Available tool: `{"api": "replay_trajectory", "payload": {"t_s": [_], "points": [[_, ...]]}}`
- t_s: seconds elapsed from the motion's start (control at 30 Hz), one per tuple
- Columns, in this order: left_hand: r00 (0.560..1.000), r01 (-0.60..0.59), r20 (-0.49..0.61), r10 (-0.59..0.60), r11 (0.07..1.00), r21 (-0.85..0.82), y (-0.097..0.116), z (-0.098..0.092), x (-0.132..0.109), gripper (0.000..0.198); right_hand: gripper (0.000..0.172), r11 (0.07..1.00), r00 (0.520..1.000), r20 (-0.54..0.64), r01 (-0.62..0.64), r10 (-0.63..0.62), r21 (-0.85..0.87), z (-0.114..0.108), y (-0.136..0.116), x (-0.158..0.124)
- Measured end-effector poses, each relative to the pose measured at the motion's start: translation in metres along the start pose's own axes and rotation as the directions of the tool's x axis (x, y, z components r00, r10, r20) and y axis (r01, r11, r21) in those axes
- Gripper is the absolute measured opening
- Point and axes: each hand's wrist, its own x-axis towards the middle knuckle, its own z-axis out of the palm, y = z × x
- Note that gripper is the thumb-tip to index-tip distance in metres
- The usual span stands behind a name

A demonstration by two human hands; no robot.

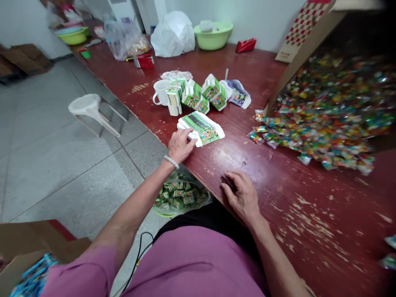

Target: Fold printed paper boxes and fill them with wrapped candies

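Note:
My left hand [181, 146], with a beaded bracelet at the wrist, rests on the near left end of a fanned stack of flat green and white cartons [202, 128]; its fingers bend over the edge. My right hand [243, 194] lies on the red table near its front edge, thumb and fingers apart, with nothing in it. Beyond the stack stand several folded green boxes [194, 95], beside a white mug [161, 91]. A purple flattened carton [238, 94] lies to their right.
Small wrapped candies [309, 128] spill from a tipped cardboard box [297, 53] at right on the red table [262, 165]. Below the front edge sits a bag of green packets [182, 196]. A white stool [88, 105] stands left. Bowls and plastic bags line the back.

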Motion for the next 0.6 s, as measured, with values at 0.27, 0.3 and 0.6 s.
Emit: {"api": "replay_trajectory", "payload": {"t_s": [0.27, 0.3, 0.6], "points": [[0.993, -0.111, 0.078, 0.092, 0.949, 0.294, 0.029, 0.027, 0.033, 0.042, 0.018, 0.994, 0.999, -0.009, -0.031, 0.032, 0.102, -0.002, 0.001, 0.0], [0.991, -0.122, 0.083, 0.101, 0.941, 0.315, 0.029, 0.027, 0.032, 0.04, 0.017, 0.994, 0.999, -0.004, -0.037, 0.038, 0.108, -0.002, 0.001, 0.0], [0.986, -0.155, 0.123, 0.116, 0.915, 0.373, 0.037, 0.027, 0.03, 0.031, 0.018, 0.992, 1.0, -0.013, -0.013, 0.014, 0.124, 0.0, 0.002, 0.001]]}}
